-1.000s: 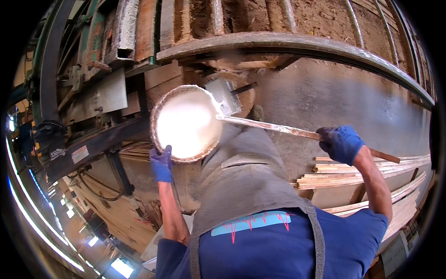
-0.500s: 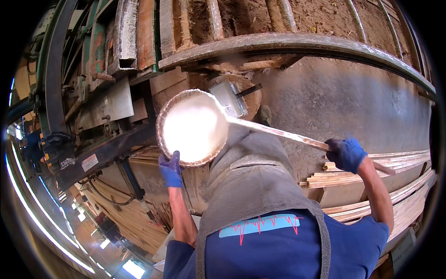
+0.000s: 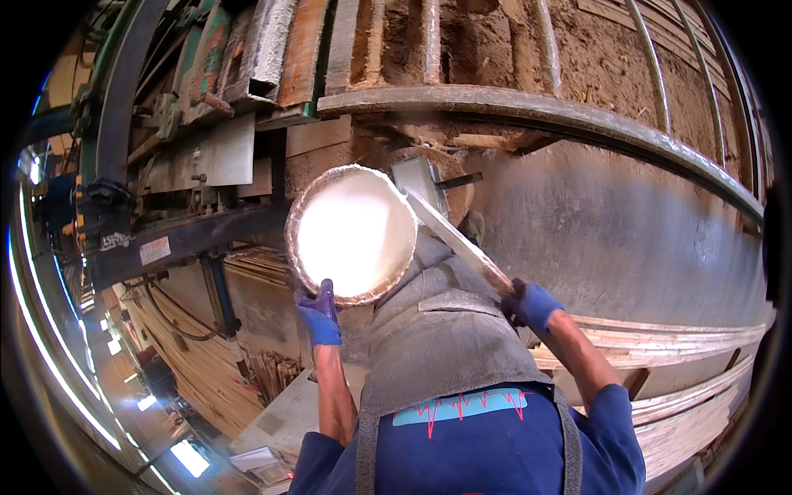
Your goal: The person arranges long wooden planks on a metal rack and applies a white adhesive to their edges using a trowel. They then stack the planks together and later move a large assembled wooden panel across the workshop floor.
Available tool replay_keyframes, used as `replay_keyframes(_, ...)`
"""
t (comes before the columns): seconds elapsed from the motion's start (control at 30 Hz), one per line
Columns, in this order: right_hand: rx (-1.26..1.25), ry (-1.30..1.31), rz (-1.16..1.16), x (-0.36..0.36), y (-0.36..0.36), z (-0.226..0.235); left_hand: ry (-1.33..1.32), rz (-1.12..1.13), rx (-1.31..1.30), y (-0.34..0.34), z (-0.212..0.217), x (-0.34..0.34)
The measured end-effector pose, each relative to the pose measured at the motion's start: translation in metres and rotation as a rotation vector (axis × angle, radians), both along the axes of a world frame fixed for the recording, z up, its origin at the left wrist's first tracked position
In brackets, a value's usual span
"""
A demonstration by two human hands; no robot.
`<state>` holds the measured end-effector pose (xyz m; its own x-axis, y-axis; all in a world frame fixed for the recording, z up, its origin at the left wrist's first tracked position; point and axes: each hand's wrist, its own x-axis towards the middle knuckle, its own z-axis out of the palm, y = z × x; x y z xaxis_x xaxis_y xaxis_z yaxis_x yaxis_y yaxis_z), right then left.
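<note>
A round bucket (image 3: 294,216) with a crusted rim holds bright white liquid (image 3: 355,235) in front of my apron. My left hand (image 3: 320,315), in a blue and purple glove, is closed on its near left rim, with the thumb over the edge. My right hand (image 3: 532,307), gloved the same way, is wrapped round the lower end of a wooden stick (image 3: 460,243). White residue coats most of this stick. It slants up and left, and its far end meets the bucket's right rim. Whether the tip dips into the liquid is hard to make out.
Beyond the bucket sits a small metal pan (image 3: 415,180) with a dark handle. A metal frame with rollers (image 3: 462,97) crosses the far side. Machinery (image 3: 223,231) stands at the left. Stacked wood strips (image 3: 652,342) lie at the right, more boards (image 3: 190,355) at lower left.
My right hand has moved left and closer to my body, and the stick now slants more steeply. My left hand stays on the rim. The whole view has shifted slightly.
</note>
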<state>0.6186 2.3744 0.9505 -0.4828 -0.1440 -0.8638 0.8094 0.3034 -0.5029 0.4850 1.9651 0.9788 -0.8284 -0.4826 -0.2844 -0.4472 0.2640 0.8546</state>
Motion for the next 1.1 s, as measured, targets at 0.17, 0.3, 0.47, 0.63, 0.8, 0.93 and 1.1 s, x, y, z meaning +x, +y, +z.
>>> replay_keyframes(0.17, -0.099, 0.093, -0.012, -0.037, -0.025, -0.026, -0.004, -0.012, 0.065, 0.009, 0.01, 0.016)
replay_keyframes(0.3, -0.106, 0.173, -0.009, -0.045, -0.025, -0.033, 0.045, 0.039, 0.01, 0.018, 0.019, 0.031)
replay_keyframes(0.47, -0.112, 0.231, -0.022, -0.04, -0.041, -0.043, 0.123, 0.083, 0.062, 0.001, -0.004, 0.054)
replay_keyframes(0.63, -0.188, 0.209, -0.07, -0.034, -0.056, -0.055, -0.053, 0.214, 0.057, 0.0, -0.004, 0.06)
replay_keyframes(0.8, -0.059, 0.268, 0.081, -0.033, -0.08, -0.053, -0.02, 0.202, 0.094, -0.034, -0.028, 0.069)
replay_keyframes(0.93, -0.164, 0.216, -0.008, -0.031, -0.111, -0.056, -0.037, 0.237, 0.103, -0.073, -0.049, 0.073)
replay_keyframes(1.1, -0.183, 0.337, 0.028, -0.035, -0.162, -0.048, -0.173, 0.23, 0.109, -0.137, -0.08, 0.053)
